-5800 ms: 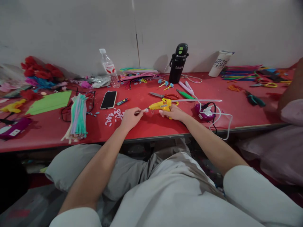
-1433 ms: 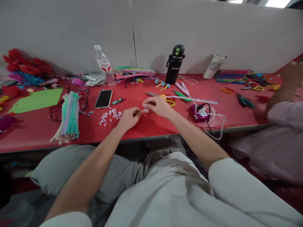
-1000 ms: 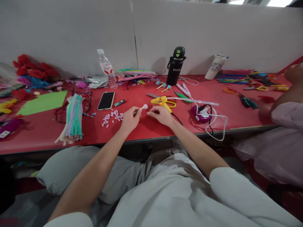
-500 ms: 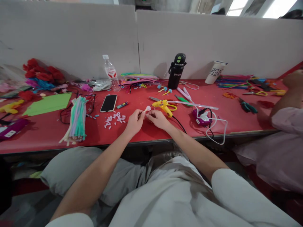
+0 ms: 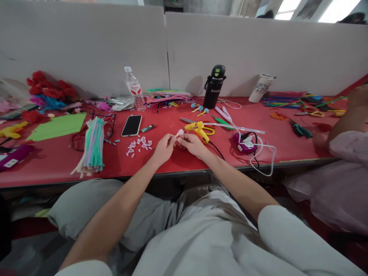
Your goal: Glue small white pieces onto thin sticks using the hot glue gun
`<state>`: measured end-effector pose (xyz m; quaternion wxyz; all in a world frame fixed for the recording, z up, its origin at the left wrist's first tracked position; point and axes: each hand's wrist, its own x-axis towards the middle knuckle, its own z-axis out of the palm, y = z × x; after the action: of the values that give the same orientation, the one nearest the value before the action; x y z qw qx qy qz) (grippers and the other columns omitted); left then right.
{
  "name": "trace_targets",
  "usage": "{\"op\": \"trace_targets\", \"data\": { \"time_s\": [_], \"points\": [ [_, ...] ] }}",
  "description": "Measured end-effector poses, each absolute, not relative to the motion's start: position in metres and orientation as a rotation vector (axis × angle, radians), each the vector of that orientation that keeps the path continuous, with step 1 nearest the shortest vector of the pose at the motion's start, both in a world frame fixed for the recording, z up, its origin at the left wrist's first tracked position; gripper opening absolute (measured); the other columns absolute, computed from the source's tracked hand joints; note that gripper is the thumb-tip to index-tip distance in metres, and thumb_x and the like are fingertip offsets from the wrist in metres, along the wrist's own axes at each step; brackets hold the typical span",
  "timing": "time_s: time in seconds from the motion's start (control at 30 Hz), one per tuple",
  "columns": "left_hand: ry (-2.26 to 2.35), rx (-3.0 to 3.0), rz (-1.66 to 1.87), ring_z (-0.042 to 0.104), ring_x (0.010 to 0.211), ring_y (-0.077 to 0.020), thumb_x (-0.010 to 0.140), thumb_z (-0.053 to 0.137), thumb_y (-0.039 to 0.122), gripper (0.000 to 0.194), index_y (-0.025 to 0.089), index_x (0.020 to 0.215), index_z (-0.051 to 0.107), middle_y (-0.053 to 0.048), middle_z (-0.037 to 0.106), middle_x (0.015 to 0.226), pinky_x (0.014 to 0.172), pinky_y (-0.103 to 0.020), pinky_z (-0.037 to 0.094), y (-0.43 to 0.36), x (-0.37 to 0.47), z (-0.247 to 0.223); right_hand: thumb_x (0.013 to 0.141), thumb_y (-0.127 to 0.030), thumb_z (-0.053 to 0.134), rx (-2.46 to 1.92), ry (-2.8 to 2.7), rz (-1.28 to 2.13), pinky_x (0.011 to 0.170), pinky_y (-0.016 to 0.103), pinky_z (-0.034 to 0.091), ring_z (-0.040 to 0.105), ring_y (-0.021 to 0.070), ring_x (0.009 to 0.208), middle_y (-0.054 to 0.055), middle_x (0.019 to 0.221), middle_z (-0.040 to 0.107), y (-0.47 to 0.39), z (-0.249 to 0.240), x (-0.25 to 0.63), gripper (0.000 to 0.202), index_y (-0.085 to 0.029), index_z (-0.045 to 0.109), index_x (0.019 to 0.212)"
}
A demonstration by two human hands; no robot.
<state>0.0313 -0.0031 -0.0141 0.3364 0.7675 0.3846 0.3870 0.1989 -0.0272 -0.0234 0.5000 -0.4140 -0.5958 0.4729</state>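
- Pinches a pale piece (image 5: 180,132) between thumb and fingers of the left hand (image 5: 165,147), just left of the nozzle of the glue gun (image 5: 199,129).
- Holds the right hand (image 5: 193,144) just in front of the glue gun, fingers drawn close together at the pale piece; cannot tell whether gripping it too.
- Has the glue gun lying on the red surface (image 5: 184,161), nozzle turned left, a clear stick (image 5: 244,128) reaching out to the right behind it.
- Has loose pale bits (image 5: 140,145) scattered left of the glue gun, beyond the left hand.
- Has a phone (image 5: 131,125) farther left of the glue gun, and a bundle of fuzzy stems (image 5: 94,145) well to the left.
- Has a clear bottle (image 5: 135,90) behind and left of the glue gun, a black flask (image 5: 214,88) behind and slightly right, both upright.
- Has a purple power block (image 5: 243,144) right of the glue gun, with white cable looped beside it.
- Has pliers (image 5: 300,129) well right of the glue gun, near a co-worker's sleeve (image 5: 349,142).
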Motion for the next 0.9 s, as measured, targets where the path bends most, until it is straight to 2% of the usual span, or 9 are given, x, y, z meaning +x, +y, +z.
{"op": "trace_targets", "data": {
  "time_s": [0.2, 0.43, 0.9],
  "points": [
    [0.916, 1.942, 0.989, 0.051, 0.061, -0.0122, 0.097, 0.044, 0.041, 0.03, 0.018, 0.08, 0.053, 0.001, 0.053, 0.069, 0.063, -0.026, 0.042, -0.003, 0.031, -0.01, 0.075, -0.054, 0.069, -0.987, -1.378, 1.187, 0.063, 0.027, 0.046, 0.053, 0.0112, 0.061, 0.0, 0.069, 0.061, -0.028, -0.023, 0.199, 0.039, -0.017, 0.06, 0.079],
    [1.092, 2.02, 1.068, 0.054, 0.065, -0.0141, 0.094, 0.048, 0.043, 0.029, 0.02, 0.077, 0.053, 0.0, 0.056, 0.068, 0.065, -0.027, 0.043, -0.005, 0.026, -0.006, 0.077, -0.049, 0.069, -1.192, -1.398, 0.832, 0.059, 0.028, 0.044, 0.053, 0.0132, 0.06, 0.002, 0.066, 0.063, -0.033, -0.018, 0.21, 0.032, -0.017, 0.065, 0.074],
    [1.205, 2.279, 1.061, 0.055, 0.062, -0.0137, 0.091, 0.052, 0.034, 0.022, 0.019, 0.076, 0.057, 0.0, 0.061, 0.068, 0.063, -0.027, 0.038, -0.006, 0.024, -0.009, 0.092, -0.04, 0.053, -1.155, -1.678, 0.506, 0.072, 0.031, 0.045, 0.059, 0.0176, 0.074, 0.005, 0.08, 0.067, -0.029, -0.02, 0.209, 0.025, -0.018, 0.062, 0.083]
  ]
}}
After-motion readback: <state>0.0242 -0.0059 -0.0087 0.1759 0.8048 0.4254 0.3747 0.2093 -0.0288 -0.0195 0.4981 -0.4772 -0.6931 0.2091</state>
